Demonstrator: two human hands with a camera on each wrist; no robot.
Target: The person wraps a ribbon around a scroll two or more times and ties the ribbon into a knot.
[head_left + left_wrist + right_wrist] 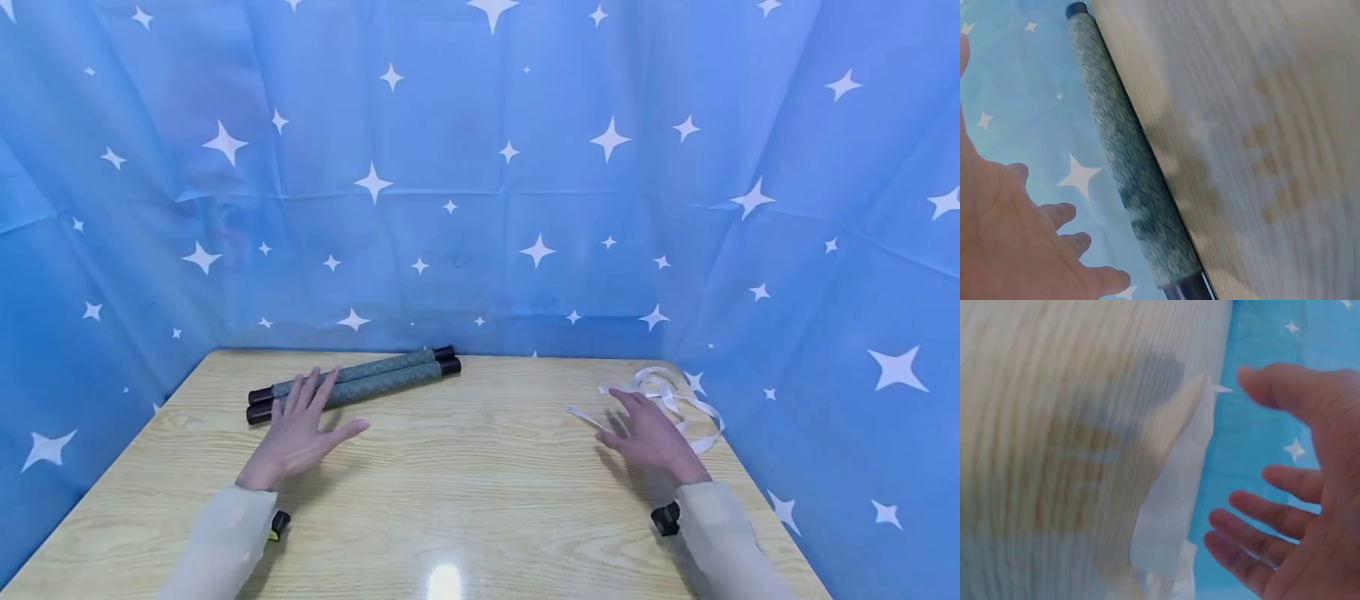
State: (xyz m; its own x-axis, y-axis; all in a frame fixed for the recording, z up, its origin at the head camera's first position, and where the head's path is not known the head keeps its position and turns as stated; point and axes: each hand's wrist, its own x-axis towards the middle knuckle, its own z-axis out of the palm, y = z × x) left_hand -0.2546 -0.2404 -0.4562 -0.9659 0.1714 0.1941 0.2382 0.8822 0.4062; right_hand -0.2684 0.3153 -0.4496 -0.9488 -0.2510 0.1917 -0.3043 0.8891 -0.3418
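Both hands held nothing: left hand point(296, 433) spread wide, fingers over the left part of the green double roll point(382, 382), which lay aslant by the far edge of the table point(480, 475), left of its middle; right hand point(651, 433) loosely spread, just beside the white ribbon point(1169, 509) looped near the far right corner. Judged the step a reach, no grip taken; next move seemed to call for lowering and curling the fingers

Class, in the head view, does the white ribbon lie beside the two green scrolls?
No: the white ribbon lies at the right of the table, the green scrolls at the left.
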